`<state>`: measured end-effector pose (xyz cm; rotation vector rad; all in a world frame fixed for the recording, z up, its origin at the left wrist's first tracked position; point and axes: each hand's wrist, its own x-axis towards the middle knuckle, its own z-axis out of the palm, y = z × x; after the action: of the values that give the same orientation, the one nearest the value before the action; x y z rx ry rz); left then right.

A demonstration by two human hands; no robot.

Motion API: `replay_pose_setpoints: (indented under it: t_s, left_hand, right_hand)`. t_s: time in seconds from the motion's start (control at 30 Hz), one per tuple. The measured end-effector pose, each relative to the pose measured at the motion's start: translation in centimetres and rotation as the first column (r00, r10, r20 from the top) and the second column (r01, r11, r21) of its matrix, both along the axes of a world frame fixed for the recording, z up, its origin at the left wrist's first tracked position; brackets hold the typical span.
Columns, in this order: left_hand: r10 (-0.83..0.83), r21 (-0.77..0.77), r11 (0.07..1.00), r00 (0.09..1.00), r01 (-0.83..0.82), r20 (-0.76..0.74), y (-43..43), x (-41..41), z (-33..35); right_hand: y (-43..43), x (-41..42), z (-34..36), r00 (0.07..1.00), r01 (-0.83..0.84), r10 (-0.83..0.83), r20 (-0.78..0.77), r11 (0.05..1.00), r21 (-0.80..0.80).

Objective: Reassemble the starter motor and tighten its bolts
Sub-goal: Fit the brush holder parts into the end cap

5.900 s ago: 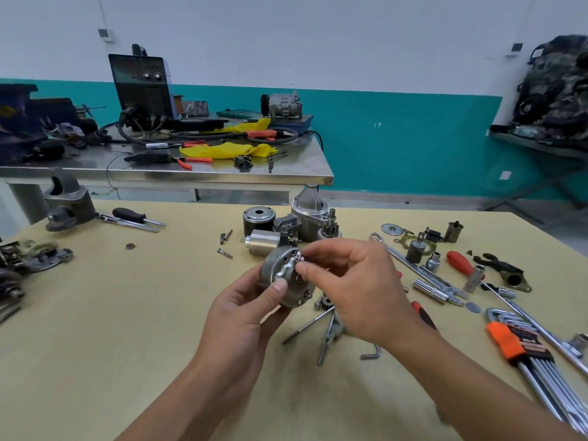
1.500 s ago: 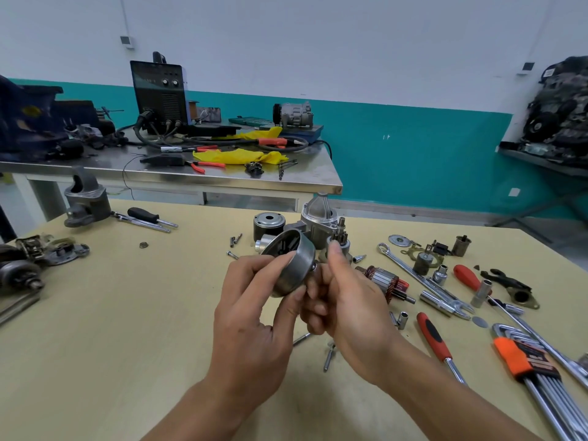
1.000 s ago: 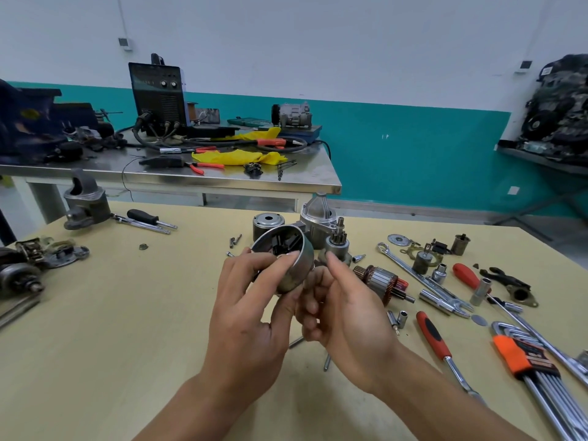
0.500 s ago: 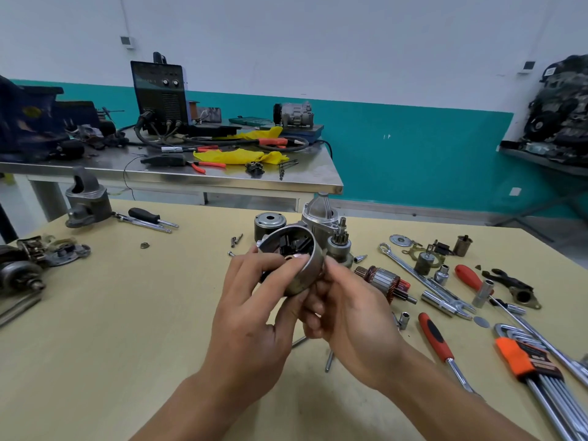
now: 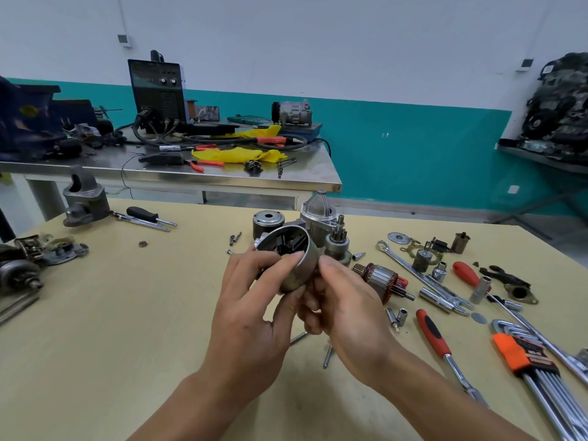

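we hold the round metal cap (image 5: 302,265) up over the middle of the table (image 5: 127,313), between both hands. our left hand (image 5: 251,316) grips it from the near left, fingertips hooked over the rim and thumb under the wall. our right hand (image 5: 346,310) pinches it from the right, one fingertip pressed on the outer wall and the other fingers curled beneath. the cap's open mouth tilts up and away from us, and dark parts show inside it; we cannot make out how they sit.

we judge the cap is not yet on anything, so the motor is a good way from bolted. the piece it most likely meets next is the rotor (image 5: 380,279). it lies on the table just right of our right hand, apart from it. its long axis runs left to right and a little toward us, the thin shaft end pointing right and the copper end pointing back at our hands. the right hand is clearly the nearer one. the motor body (image 5: 318,211) stands just behind the cap, partly hidden by it. a long bolt (image 5: 327,356) lies under our wrists, and a ratchet (image 5: 432,335) lies further right.
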<state>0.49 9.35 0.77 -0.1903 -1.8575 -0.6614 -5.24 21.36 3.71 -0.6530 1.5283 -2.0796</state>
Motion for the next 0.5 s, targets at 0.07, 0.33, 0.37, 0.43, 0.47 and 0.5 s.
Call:
replay_pose_setpoints:
  t_s: [0.07,0.33,0.37,0.43,0.47,0.5]
  left_hand:
    - [-0.013,0.011,1.000,1.000,0.013,0.010,0.1,0.0,0.0]
    - [-0.064,0.198,0.980,0.987,0.035,0.144,0.8,0.3,0.1]
    - [-0.109,0.299,0.953,0.978,0.052,0.176,0.7,0.3,0.2]
    - [-0.215,0.546,0.836,0.947,0.053,0.237,0.2,0.0,0.4]
    - [-0.292,0.691,0.722,0.918,0.027,0.269,-0.3,-0.3,0.4]
    - [-0.393,0.830,0.558,0.873,-0.025,0.290,-0.7,-0.6,0.4]
  right_hand:
    - [-0.1,0.2,0.2,1.000,0.023,-0.023,0.001,0.999,-0.047]
    - [0.8,-1.4,1.1,0.988,0.132,-0.113,-0.109,0.972,0.195]
    - [1.4,-2.4,1.6,0.969,0.182,-0.125,-0.212,0.943,0.278]
    - [3.5,-5.0,2.8,0.917,0.339,-0.219,-0.333,0.868,0.364]
    - [4.6,-6.2,3.3,0.882,0.428,-0.288,-0.374,0.822,0.376]
    - [5.8,-7.3,3.4,0.846,0.499,-0.342,-0.409,0.776,0.385]
